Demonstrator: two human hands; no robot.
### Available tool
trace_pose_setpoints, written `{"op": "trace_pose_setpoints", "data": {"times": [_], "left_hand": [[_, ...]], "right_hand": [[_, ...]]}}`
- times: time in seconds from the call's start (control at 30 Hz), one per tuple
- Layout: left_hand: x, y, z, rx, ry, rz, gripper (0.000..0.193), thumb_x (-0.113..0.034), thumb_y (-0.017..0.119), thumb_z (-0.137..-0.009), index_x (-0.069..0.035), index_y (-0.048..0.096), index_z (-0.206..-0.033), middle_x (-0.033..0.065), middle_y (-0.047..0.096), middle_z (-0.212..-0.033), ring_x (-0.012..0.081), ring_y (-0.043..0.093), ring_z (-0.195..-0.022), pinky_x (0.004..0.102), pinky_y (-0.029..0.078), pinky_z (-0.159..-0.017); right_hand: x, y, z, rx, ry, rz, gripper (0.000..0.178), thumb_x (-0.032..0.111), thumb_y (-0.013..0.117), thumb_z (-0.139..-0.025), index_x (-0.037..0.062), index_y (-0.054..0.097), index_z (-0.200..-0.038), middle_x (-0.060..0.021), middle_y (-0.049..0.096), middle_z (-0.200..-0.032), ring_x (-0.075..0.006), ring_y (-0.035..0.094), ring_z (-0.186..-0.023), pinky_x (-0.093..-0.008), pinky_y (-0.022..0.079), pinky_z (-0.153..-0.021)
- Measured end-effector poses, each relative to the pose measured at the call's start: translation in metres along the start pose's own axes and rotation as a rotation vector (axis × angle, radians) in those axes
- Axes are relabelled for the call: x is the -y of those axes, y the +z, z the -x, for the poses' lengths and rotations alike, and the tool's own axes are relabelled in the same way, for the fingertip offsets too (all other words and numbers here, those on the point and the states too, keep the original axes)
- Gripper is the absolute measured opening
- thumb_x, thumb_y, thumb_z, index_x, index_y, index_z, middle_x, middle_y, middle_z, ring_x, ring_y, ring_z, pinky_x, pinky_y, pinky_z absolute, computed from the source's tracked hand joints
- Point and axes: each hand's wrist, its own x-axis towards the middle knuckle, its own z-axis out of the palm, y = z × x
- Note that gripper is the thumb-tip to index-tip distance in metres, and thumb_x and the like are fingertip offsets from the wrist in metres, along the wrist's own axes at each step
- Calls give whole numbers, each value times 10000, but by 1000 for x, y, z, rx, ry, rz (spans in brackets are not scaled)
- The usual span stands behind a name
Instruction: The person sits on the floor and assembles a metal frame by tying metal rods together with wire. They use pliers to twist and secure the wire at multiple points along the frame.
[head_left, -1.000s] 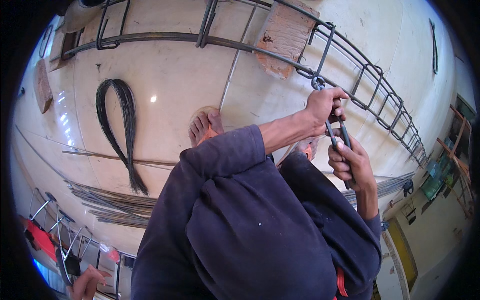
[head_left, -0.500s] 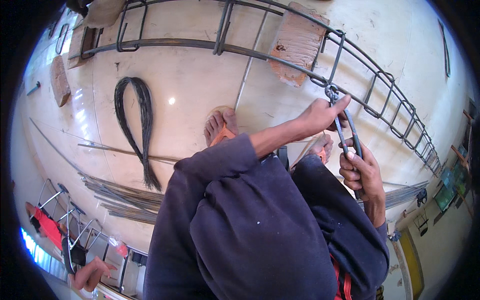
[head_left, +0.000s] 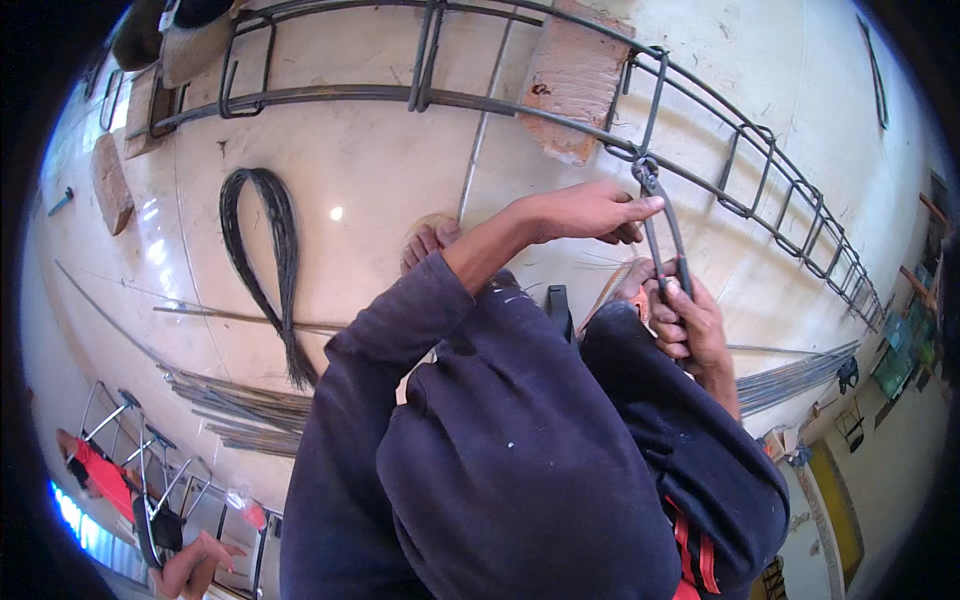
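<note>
My right hand is closed around the handles of end-cutting pincers. Their jaws meet the lower bar of a steel rebar cage, where a stirrup crosses it. Beside the pincers, just left of the handles, is my left hand. Its thumb is stretched toward the tool and the fingers are loosely bent and apart, with nothing visible in them. Any wire in the jaws is too small to make out. A reddish brick lies under the cage near this joint.
A looped bundle of tie wire lies on the tiled floor at left. Steel rods lie left of my legs, more rods at right. Another brick piece is far left. A person in red is at lower left.
My left hand has come off the pincers and moved left. The right hand still grips the handles, which are now closer together. The whole view has shifted slightly.
</note>
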Motion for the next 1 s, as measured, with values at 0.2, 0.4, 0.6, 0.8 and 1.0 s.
{"op": "trace_pose_setpoints", "data": {"times": [0.2,0.4,0.6,0.8,1.0], "left_hand": [[7,36,-37,44,182,961,412,-418,572,-922,-24,587,-1041,145,670,-956,234,661,-922,338,511,-903],[-10,60,-48,-402,74,960,274,-75,650,-818,-143,428,-671,-52,376,-538,73,356,-427,257,330,-414],[11,57,-62,-539,136,640,217,-38,606,-786,-99,453,-644,-30,412,-494,77,375,-378,272,291,-365],[20,55,-69,-744,167,323,311,-138,628,-706,-57,455,-459,-11,446,-457,84,402,-431,343,321,-416],[23,50,-67,-757,268,165,307,-145,626,-711,-13,484,-473,35,440,-433,100,421,-421,350,350,-415]], "right_hand": [[-48,-27,-27,399,32,-689,188,218,455,-994,156,431,-1170,19,319,-686,-15,251,-407,-145,206,-284],[-42,-16,-30,149,-28,-244,210,212,484,-973,134,426,-1159,-6,395,-698,-45,301,-375,-188,258,-274],[-84,-24,-68,-283,-536,616,493,301,503,-940,10,360,-1310,-114,539,-784,-204,479,-488,-332,450,-531],[-92,-15,-80,-505,-799,1153,610,391,389,-965,-3,277,-1417,-197,608,-819,-379,581,-677,-468,439,-708],[-99,-5,-94,-491,-692,926,614,411,420,-960,2,262,-1391,-230,608,-805,-401,610,-716,-459,436,-634]]}}
